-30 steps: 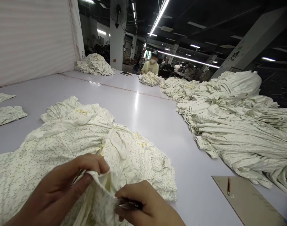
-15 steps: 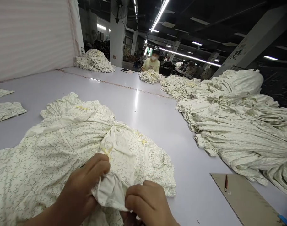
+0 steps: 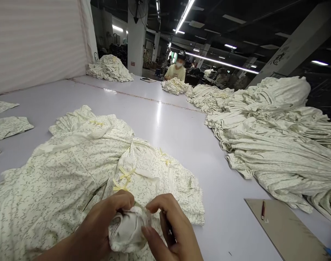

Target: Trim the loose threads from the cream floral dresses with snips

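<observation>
Cloth (image 3: 129, 230) bunching between left hand (image 3: 100, 226) and right hand (image 3: 173, 228), both clamping it, close together; floral dress (image 3: 81, 163) lying on table (image 3: 179, 123); pillar (image 3: 298, 47) showing dark characters (image 3: 278, 58), unreadable.

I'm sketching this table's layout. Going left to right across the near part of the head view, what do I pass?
Folded floral fabric pieces, ruffled floral garment with yellow ribbon bows, pale table top, brown card with a pencil on it.
</observation>
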Available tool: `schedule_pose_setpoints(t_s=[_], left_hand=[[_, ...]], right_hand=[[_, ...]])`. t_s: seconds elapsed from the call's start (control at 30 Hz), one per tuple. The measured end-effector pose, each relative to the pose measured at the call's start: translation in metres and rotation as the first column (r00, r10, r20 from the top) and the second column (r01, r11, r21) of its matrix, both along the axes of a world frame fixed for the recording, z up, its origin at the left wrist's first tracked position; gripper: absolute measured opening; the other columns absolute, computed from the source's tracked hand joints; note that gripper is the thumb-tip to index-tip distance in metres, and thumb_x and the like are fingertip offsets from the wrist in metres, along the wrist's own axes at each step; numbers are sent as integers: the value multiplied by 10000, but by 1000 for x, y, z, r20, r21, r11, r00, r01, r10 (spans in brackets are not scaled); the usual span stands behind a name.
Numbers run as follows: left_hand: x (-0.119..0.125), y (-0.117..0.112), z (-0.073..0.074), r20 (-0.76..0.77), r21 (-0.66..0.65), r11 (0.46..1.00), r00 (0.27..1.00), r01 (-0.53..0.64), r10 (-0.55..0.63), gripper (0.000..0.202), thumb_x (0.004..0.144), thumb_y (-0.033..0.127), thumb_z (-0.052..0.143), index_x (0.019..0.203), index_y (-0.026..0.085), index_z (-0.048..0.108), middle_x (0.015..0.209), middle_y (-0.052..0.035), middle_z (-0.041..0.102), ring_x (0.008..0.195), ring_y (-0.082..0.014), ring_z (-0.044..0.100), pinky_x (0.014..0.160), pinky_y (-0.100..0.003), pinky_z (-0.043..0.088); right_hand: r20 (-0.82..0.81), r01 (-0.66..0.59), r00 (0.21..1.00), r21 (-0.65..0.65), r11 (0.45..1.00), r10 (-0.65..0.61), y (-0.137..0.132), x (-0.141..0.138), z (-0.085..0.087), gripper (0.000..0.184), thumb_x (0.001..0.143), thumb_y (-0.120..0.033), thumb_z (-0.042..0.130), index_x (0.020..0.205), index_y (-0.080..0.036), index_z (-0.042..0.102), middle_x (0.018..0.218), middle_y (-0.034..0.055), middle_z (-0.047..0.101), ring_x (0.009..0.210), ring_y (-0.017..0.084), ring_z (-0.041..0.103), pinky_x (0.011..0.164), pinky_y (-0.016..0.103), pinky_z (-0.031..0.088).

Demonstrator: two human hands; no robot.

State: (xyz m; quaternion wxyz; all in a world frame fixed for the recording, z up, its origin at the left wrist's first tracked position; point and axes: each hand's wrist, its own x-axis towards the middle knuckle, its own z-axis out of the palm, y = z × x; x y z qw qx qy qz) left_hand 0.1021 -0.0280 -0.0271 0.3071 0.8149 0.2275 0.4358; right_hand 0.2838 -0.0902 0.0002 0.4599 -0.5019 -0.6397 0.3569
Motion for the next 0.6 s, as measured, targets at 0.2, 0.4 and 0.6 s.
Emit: schedule_pose_setpoints(t_s=[0.2, 0.4, 0.6], left_hand=[[4, -7, 0, -21, 36, 999, 999, -29, 30, 212, 881, 132, 495, 1049, 256, 454, 765, 24, 569, 633, -132, 538, 562, -217, 416], [4, -7, 4, -98, -14, 998, 994, -54, 52, 294, 849, 127, 417, 1102, 278, 425, 767, 42, 552, 598, -107, 511, 556, -190, 417], [4, -11, 3, -83, -112, 991, 995, -69, 60, 445, 849, 101, 443, 1241, 307, 398, 879, 27, 564, 678, -106, 553, 620, -188, 439]], right_hand=[[120, -36, 992, -53, 998, 42, 8, -4, 10, 69, 843, -163, 539, 841, -231, 532, 852, -11, 515, 696, 123, 495, 593, 241, 361], [-65, 9, 998, -260, 966, -26, 5, 9, 26, 201, 932, -369, 504, 803, -220, 464, 753, -36, 396, 603, 108, 344, 539, 239, 298], [161, -108, 974, -293, 950, 160, 1, 26, 31, 212, 961, -335, 498, 779, -227, 482, 799, -28, 474, 740, 130, 487, 664, 238, 371]])
